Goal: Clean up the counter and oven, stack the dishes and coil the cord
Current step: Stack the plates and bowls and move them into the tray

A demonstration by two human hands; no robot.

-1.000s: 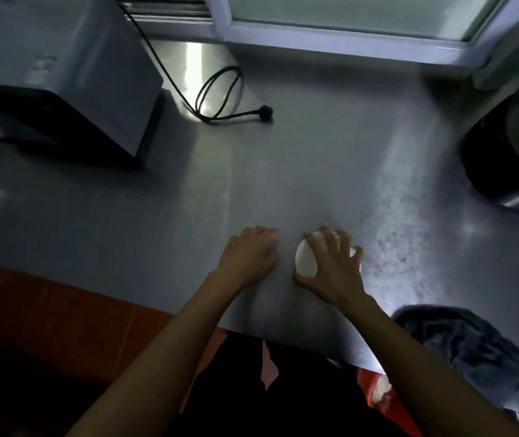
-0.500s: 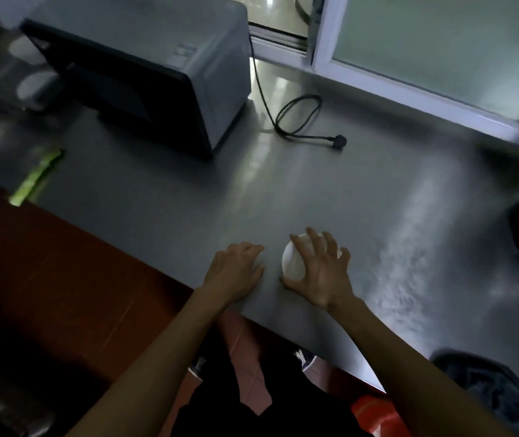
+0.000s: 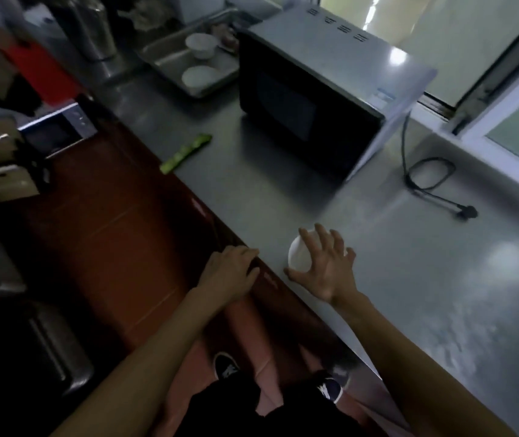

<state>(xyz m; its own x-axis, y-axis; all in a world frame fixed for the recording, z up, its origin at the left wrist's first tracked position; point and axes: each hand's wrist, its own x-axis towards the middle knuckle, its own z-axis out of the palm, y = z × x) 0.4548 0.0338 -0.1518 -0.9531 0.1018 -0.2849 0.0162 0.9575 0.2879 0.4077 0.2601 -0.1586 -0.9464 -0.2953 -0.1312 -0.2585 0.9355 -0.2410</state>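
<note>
My right hand (image 3: pixel 327 263) lies over a small white bowl (image 3: pixel 297 255) near the front edge of the steel counter (image 3: pixel 409 279), thumb on the near side and spread fingers over the far rim. At the counter's edge just left of it, my left hand (image 3: pixel 230 272) rests with loosely curled fingers and holds nothing. The dark-fronted oven (image 3: pixel 308 99) stands at the back with its door closed. Its black cord (image 3: pixel 428 175) lies in a loose loop to the right, ending in a plug (image 3: pixel 468 212).
A metal tray (image 3: pixel 163 58) left of the oven holds two white bowls (image 3: pixel 201 44) (image 3: pixel 198 75). A green packet (image 3: pixel 185 152) lies at the counter's front edge. A steel pot (image 3: pixel 91 29) stands far left. A window frame (image 3: pixel 485 134) borders the counter at the back right.
The view has swung left, bringing the tray and bowls into sight. Both hands and the white bowl have slid toward the counter's front edge; my left hand now sits on that edge.
</note>
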